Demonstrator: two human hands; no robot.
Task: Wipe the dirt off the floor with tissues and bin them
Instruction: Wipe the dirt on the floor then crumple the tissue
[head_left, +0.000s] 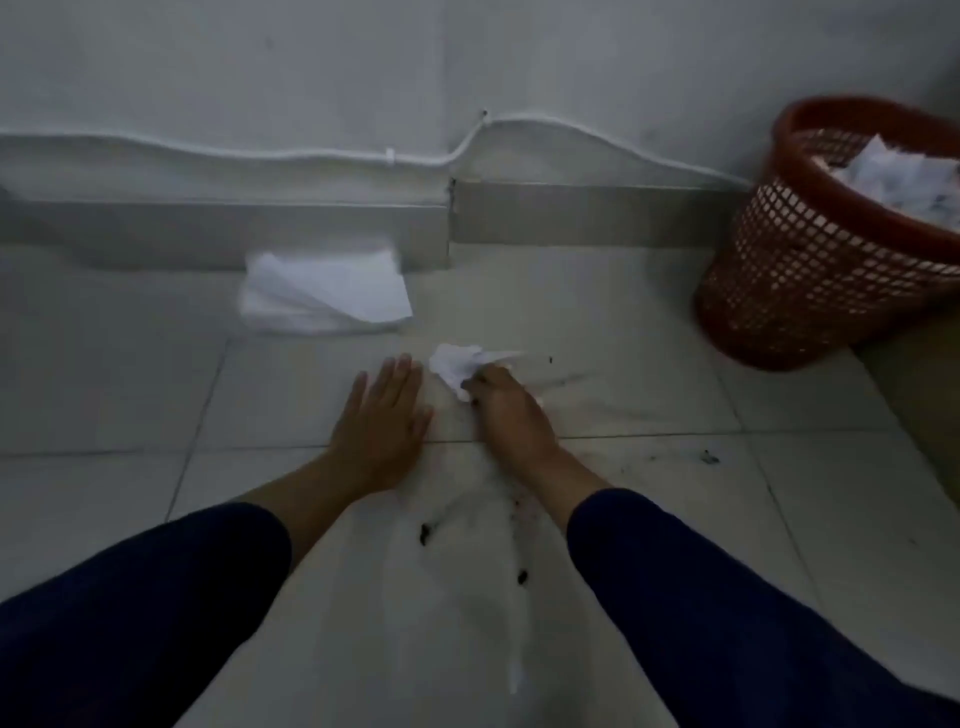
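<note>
Tissues (324, 293), spare, lie at ten o'clock. My left hand (382, 426) rests flat and open, bracing. My right hand (506, 410) clenches a crumpled tissue (457, 364) at twelve; press firmly, sweep toward specks (426, 532) at six. Bin (810, 260) at two.

Tissues (324, 293) left — bin (810, 260) right (floor).

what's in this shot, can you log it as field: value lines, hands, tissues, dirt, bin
left hand: flat on the floor tiles, holding nothing
right hand: gripping a crumpled tissue, pressed to the floor
clean tissues: stack near the skirting, untouched
dirt: dark specks and smears between the forearms and to the right
bin: red mesh basket at right, white paper inside
</note>
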